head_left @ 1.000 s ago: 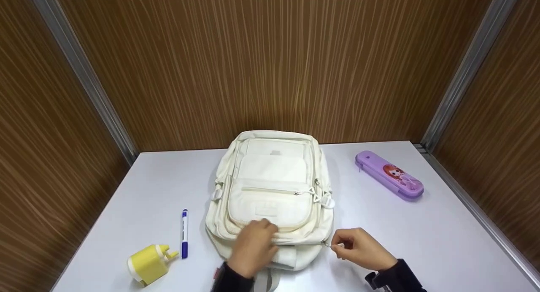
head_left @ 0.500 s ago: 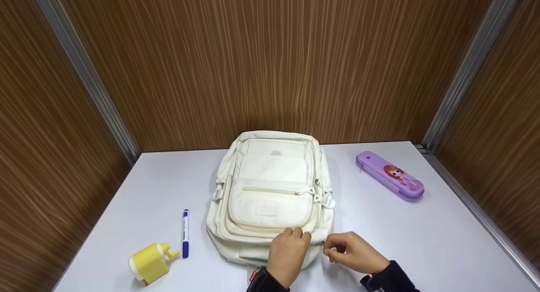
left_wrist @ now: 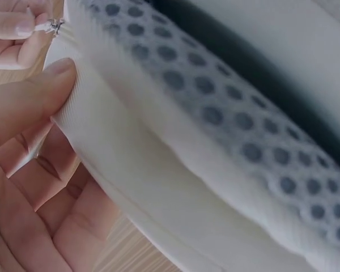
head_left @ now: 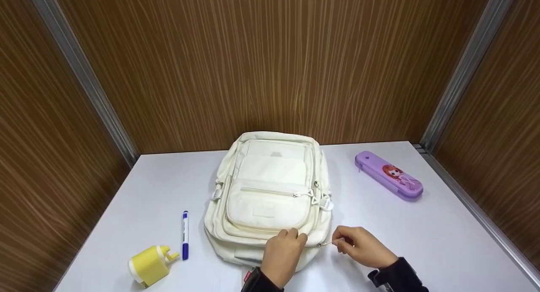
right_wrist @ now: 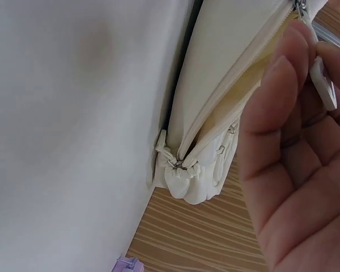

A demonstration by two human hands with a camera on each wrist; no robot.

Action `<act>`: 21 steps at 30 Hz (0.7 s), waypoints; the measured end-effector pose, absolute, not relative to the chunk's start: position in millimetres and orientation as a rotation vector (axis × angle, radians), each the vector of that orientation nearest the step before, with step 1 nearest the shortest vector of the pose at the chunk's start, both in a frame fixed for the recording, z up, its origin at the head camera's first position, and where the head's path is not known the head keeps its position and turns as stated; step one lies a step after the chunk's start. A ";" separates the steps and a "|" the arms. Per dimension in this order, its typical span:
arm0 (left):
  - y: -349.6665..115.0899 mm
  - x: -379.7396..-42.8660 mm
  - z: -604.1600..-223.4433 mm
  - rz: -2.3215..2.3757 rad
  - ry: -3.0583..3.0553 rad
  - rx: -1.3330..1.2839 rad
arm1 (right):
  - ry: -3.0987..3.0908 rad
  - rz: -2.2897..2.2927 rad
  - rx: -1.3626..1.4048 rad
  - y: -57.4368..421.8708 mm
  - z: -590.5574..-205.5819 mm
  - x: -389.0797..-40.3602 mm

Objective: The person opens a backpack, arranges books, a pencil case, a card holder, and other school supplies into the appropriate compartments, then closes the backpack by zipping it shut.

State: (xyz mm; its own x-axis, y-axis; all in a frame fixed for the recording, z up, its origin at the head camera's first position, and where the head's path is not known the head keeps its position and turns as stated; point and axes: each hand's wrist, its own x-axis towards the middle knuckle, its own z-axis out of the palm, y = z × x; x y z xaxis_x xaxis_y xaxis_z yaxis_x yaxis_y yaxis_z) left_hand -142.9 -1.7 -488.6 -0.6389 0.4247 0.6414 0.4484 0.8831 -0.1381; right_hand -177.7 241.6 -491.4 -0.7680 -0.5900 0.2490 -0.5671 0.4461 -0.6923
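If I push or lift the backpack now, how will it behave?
The backpack will likely feel floppy, since it puckers and gapes where unzipped. Lying flat, it seems unlikely to roll or tip. A push might make it pivot about the left hand, which pinches its edge.

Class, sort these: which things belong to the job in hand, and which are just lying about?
In the job:
cream backpack, held by the left hand
zip pull, pinched by the right hand

Lying about:
purple case
marker
yellow object

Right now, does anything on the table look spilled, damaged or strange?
Nothing stands out: I see no spill or damage. The backpack gapes at one zipper, but the right hand pinches its pull, so that seems ordinary.
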 end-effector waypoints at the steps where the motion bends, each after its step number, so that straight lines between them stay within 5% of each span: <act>1: -3.0 -142.6 -488.0 -0.046 -2.352 -0.633 | 2.656 -1.242 -1.055 242.3 -491.8 -178.6; 21: -42.0 -141.8 -480.6 -0.199 -2.426 -0.830 | 2.911 -1.159 -0.892 245.1 -502.0 -202.0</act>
State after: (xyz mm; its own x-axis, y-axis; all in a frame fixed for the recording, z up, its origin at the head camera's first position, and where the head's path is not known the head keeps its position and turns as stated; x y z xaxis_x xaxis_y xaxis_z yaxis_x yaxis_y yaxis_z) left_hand -141.8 -42.0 -480.6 -0.6502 0.5190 0.5548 0.6026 0.7970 -0.0393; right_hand -202.0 245.1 -502.0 -0.8437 -0.4464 0.2983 -0.5292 0.5981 -0.6019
